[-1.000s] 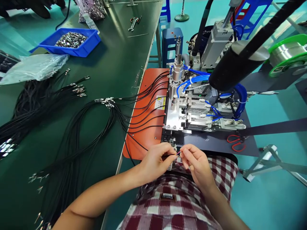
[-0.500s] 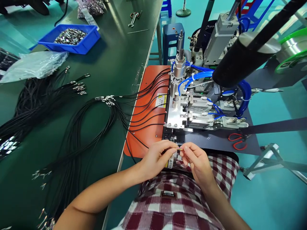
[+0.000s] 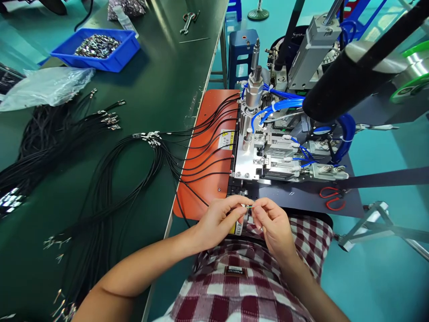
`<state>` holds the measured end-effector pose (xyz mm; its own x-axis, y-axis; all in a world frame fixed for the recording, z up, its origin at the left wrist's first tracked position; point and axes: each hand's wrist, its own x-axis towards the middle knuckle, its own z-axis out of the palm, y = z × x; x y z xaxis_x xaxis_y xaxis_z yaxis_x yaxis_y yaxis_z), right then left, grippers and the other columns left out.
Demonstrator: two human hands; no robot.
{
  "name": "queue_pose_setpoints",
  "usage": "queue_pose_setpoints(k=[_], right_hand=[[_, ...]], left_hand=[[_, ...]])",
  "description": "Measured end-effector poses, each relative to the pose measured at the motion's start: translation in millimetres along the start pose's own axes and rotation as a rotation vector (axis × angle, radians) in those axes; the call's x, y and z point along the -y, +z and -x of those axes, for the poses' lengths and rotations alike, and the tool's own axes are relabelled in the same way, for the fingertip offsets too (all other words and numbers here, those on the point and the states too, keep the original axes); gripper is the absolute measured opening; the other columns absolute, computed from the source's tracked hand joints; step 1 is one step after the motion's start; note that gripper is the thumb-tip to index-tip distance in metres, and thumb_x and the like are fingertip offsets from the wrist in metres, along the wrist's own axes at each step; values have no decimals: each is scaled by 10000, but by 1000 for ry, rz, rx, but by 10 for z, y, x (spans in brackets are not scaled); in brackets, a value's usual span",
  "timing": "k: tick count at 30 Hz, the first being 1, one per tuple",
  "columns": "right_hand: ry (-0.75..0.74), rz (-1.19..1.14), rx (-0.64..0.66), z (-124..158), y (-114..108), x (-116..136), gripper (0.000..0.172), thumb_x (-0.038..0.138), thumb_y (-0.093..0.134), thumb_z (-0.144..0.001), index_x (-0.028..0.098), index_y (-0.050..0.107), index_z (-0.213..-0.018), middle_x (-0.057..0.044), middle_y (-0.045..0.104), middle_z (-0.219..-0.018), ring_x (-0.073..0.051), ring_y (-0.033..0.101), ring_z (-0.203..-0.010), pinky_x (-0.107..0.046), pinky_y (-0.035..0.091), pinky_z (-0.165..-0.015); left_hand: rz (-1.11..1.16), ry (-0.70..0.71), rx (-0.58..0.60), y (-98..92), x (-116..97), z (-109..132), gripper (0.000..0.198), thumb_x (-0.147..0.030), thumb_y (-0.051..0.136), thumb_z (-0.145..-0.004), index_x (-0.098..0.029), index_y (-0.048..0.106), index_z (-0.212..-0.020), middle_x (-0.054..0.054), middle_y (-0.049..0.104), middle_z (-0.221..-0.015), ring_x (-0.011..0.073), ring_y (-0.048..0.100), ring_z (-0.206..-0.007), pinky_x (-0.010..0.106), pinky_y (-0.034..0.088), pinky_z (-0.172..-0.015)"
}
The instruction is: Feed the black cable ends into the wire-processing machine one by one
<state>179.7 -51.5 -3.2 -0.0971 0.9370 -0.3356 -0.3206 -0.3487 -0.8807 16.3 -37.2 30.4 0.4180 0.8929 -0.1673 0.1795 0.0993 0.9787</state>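
Between my two hands, thin coloured wires [image 3: 250, 207] show at the end of a black cable [image 3: 197, 198]. My left hand [image 3: 223, 220] is closed in a pinch on the cable end, which runs in from the left. The fingertips of my right hand [image 3: 272, 220] pinch the coloured wire ends, almost touching the left fingertips. Both hands are just below the front edge of a metal machine [image 3: 246, 165]. Several black cables lie across its orange plate [image 3: 208, 188] and run into the machine's left side.
On the green table [image 3: 161, 98], looped black cables [image 3: 110, 179] lie beside another cable bundle [image 3: 43, 143]. A blue bin [image 3: 114, 60] of small metal parts, a plastic bag [image 3: 50, 87] and wrenches [image 3: 187, 24] are farther back. Red-handled scissors [image 3: 331, 197] rest on the machine's dark base.
The hands stay nearly in place; the right fingers have shifted slightly on the wires. A greenish wire now shows between the fingertips where a yellowish one showed before. The view has tilted slightly.
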Motion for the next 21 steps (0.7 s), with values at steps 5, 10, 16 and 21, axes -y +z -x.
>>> queue_pose_setpoints(k=[5, 10, 16, 21], right_hand=[[-49, 44, -19, 37, 32, -72, 139, 324, 653, -841, 198, 622, -790, 59, 456, -572, -72, 362, -461, -210, 302, -444], [-258, 201, -138, 123, 104, -171, 60, 241, 608, -873, 213, 614, -820, 33, 510, -680, -88, 424, -514, -224, 355, -481], [-261, 273, -87, 115, 108, -207, 69, 226, 567, -891, 205, 581, -827, 28, 500, -681, -99, 429, -544, -231, 366, -502], [-223, 265, -34, 83, 45, -172, 74, 231, 576, -882, 197, 571, -816, 33, 487, -680, -92, 418, -543, -229, 370, -512]], left_hand=[[85, -4, -22, 7, 31, 1, 239, -247, 462, -943, -151, 586, -1123, -27, 527, -650, 95, 488, -611, 204, 395, -597], [133, 14, -57, 34, 62, 5, 210, -236, 486, -935, -157, 585, -1102, -16, 541, -709, 89, 503, -645, 192, 405, -605], [86, 35, -84, 55, 86, -9, 184, -248, 526, -916, -151, 619, -1041, 17, 588, -778, 101, 522, -671, 203, 419, -612], [36, 69, -126, 45, 69, -49, 144, -240, 595, -867, -140, 665, -942, 50, 576, -877, 103, 494, -675, 218, 407, -599]])
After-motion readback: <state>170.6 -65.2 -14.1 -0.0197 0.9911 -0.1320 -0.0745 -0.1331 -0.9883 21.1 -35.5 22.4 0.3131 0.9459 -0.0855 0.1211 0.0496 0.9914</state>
